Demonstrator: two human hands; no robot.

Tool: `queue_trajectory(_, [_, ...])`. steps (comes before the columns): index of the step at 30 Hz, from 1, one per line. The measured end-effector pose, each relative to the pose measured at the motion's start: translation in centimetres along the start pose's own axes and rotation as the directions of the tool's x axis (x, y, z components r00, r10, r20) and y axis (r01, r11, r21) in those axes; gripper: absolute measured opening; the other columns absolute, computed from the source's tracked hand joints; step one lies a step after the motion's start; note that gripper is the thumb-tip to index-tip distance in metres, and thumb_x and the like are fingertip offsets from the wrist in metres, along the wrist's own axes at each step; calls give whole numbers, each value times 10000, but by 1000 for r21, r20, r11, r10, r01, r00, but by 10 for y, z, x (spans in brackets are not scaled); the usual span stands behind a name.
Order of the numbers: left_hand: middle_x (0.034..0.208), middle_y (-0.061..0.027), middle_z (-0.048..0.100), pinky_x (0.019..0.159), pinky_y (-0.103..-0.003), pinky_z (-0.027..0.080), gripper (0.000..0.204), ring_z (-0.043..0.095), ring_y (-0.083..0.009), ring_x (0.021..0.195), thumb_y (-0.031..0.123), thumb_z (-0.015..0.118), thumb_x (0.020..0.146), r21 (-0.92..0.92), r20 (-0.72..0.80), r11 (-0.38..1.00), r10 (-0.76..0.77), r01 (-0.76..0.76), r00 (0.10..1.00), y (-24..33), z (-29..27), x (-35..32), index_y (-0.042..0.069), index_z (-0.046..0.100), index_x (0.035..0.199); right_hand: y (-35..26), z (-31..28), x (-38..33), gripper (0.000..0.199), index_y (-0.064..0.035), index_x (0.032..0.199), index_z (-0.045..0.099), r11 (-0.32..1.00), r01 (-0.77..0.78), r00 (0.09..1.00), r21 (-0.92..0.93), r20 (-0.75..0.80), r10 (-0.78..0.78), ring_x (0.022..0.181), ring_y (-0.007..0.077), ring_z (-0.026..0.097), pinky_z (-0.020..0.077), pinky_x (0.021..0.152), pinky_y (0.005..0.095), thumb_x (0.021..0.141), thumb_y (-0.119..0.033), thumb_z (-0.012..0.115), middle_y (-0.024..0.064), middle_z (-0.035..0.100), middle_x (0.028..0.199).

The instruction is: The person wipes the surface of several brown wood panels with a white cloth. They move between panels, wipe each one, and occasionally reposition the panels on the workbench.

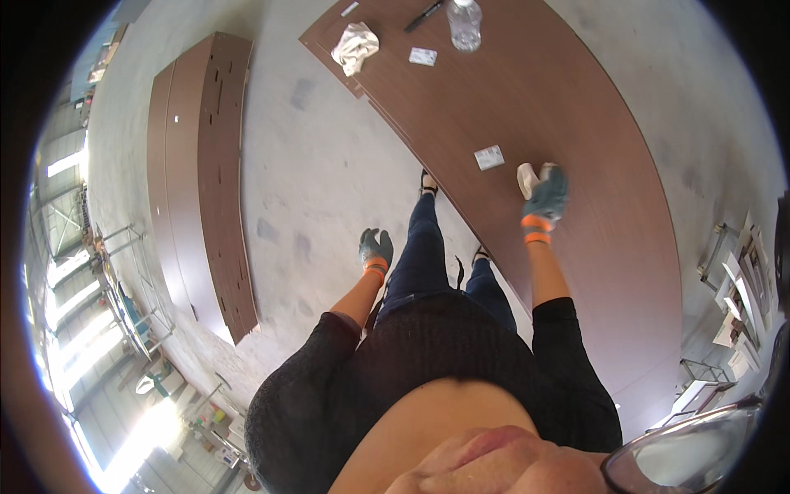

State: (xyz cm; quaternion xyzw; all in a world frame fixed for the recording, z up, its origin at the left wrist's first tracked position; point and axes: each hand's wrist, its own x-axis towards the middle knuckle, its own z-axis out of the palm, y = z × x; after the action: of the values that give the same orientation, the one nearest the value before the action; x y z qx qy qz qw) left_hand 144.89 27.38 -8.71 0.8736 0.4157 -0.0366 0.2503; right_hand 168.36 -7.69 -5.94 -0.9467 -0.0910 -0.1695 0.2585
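Observation:
My right hand (546,195), in a grey glove with an orange cuff, presses a small white cloth (527,177) onto the big dark brown panel (576,123). A small white packet (489,157) lies on the panel just left of that hand. My left hand (376,248), gloved the same way, hangs at my side over the concrete floor with its fingers loosely apart and nothing in it.
At the panel's far end lie a crumpled white rag (355,46), a black marker (424,16), a clear plastic bottle (464,23) and another white packet (423,56). A stack of brown boards (202,173) lies on the floor to the left. Metal racks (132,288) stand beyond it.

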Motion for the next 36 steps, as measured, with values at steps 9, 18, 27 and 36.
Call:
queue_trajectory(9, [1428,-289,571,1142,-508,429,459,512,-455,1363,327,701,945,-18,-149,926,370,-376,917,87,-55,221,3,654,1267,-205,118,20,367,-157,1192,689,802,158,835,577,356,-420,1232,337,626,495,1083,480,832,-88,706,80,684,1276])
queue_trajectory(18, [1587,-216,422,1178,-525,360,834,384,-432,1458,546,752,867,98,-276,883,467,-459,840,268,-73,441,84,478,1505,-126,99,149,374,-87,1287,641,979,-122,990,161,85,110,1253,392,599,508,1048,490,936,-61,516,138,650,1347])
queue_trajectory(27, [1309,-117,675,968,-520,525,380,660,-343,1143,131,736,838,-178,-26,39,999,-983,44,198,-30,356,141,699,1216,-77,118,140,373,-35,1264,669,983,-130,986,-133,-120,114,1230,424,615,517,1049,506,916,-50,536,171,657,1320])
queue_trajectory(36, [1159,-139,723,882,-464,585,305,693,-370,1050,127,778,837,-134,107,229,970,-964,216,166,-109,346,63,745,1133,-70,106,142,376,-16,1255,671,973,-160,984,-167,-110,142,1217,423,623,514,1049,505,902,-56,547,171,664,1312])
